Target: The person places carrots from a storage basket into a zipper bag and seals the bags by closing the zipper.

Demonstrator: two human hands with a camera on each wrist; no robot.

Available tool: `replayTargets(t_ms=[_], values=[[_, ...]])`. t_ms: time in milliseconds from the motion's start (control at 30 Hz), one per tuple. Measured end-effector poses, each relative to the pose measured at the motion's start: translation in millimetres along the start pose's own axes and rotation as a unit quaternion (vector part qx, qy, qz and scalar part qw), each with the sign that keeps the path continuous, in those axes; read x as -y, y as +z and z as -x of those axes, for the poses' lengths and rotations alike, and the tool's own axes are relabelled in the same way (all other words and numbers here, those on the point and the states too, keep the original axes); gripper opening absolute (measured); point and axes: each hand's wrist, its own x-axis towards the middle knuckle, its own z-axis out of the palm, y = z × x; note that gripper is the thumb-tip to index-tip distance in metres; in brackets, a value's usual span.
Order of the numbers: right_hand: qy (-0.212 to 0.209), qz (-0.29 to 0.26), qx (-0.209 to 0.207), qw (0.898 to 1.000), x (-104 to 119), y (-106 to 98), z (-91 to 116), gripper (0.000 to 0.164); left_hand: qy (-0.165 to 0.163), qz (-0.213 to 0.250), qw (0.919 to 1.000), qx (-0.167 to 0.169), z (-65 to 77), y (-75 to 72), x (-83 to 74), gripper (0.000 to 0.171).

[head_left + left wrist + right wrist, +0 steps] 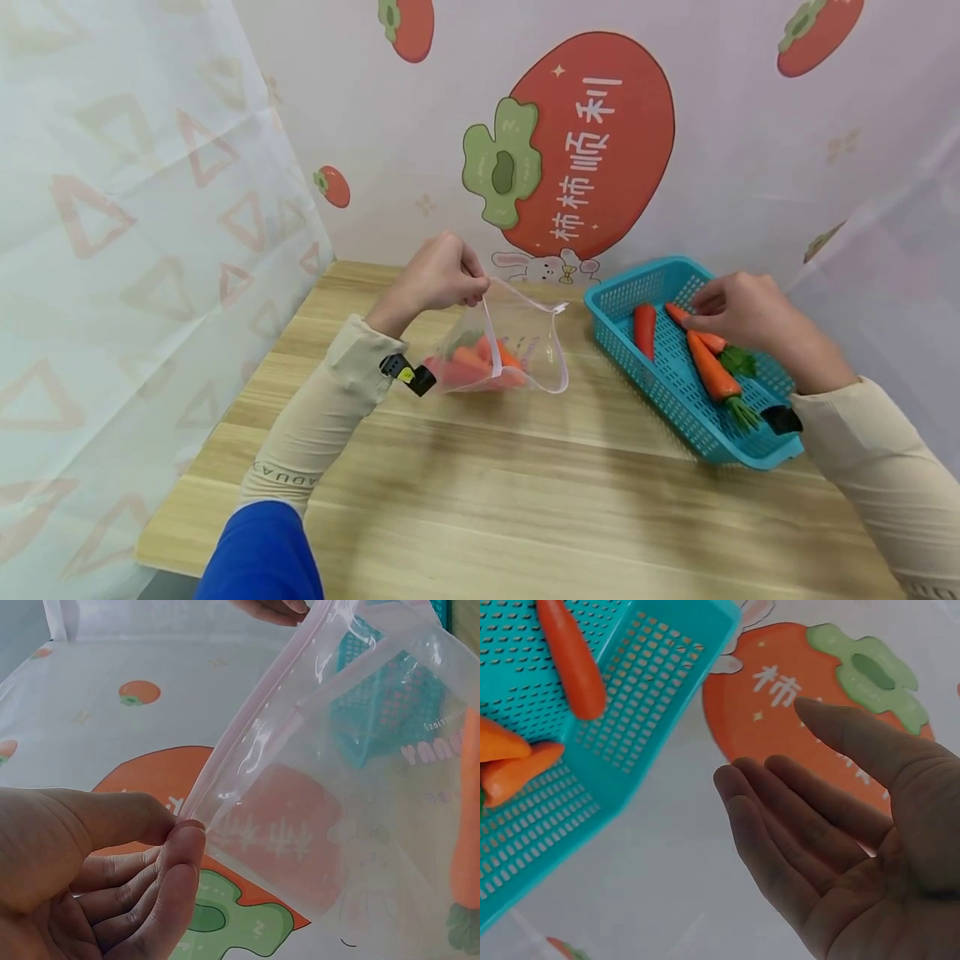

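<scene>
My left hand [447, 275] pinches the rim of a clear zip bag [315, 750] between thumb and fingers. The bag's mouth gapes, and several orange and red vegetables [472, 358] lie inside it on the table. Over the teal basket [645, 379] hovers my right hand [750, 312], its thumb and fingers apart with nothing between them. Within the basket are a red carrot-like vegetable [644, 329] and two orange carrots; the front carrot [712, 367] has a green stub, while the other carrot [677, 313] is partly hidden by the hand.
A wooden table [480, 500] bears the bag and the basket. Behind it hangs a pale printed cloth [405, 125] with persimmon pictures, and another patterned cloth [150, 275] stands along the left side. The bag's white zip slider [559, 308] sits at its right corner.
</scene>
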Motion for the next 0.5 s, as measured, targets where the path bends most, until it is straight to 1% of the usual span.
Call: replayTargets(t_ms=[100,300,500], values=[[0.014,-0.008,0.004,1.000,-9.0,0.8,-4.0,0.043,0.000,0.003,1.0000,0.003,-0.3,0.0,0.5,0.021],[0.024,-0.013,0.006,1.000,-27.1,7.6,-14.1,0.047,-0.004,0.005,1.0000,0.005,1.2,-0.1,0.8,0.020],[0.023,-0.013,0.023,0.999,-42.6,19.9,-25.9,0.041,-0.008,0.000,1.0000,0.004,2.3,-1.3,0.2,0.021]])
